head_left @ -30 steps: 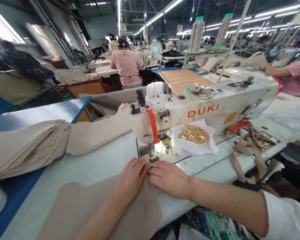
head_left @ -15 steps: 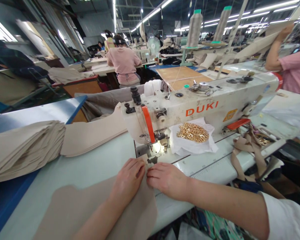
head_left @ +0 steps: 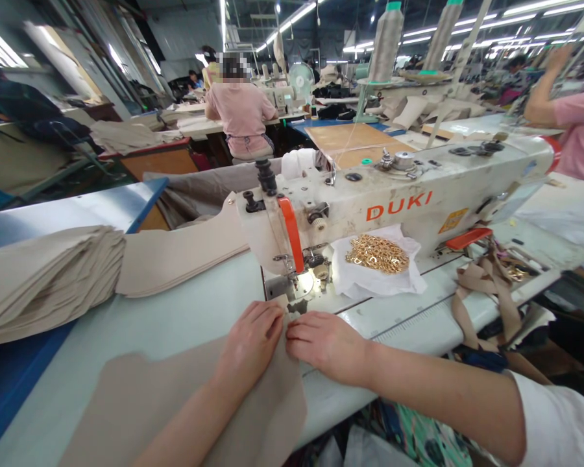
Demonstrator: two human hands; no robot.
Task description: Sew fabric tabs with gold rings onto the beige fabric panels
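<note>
A beige fabric piece [head_left: 175,376] lies across the front of the table, its narrow end just in front of the presser foot of the sewing machine [head_left: 399,188]. My left hand [head_left: 253,334] is closed on that narrow end, fingers bunched. Right beside it, my right hand [head_left: 324,347] pinches the fabric's right edge with its fingers together. The fingertips of both hands nearly meet, and exactly what they pinch is partly hidden. The machine's lamp lights the needle plate [head_left: 282,287] behind the hands.
Gold metal rings [head_left: 377,253] rest on white cloth beside the needle. Stacked beige panels [head_left: 175,259] and a thicker pile [head_left: 48,279] lie left. Beige straps [head_left: 486,298] hang at the right edge. A person in pink [head_left: 241,113] sits ahead; another person's arm [head_left: 547,84] is raised at right.
My hands stay at nearly the same spot on the fabric's narrow end. The view has shifted slightly. The arm of the person at right has moved a little.
</note>
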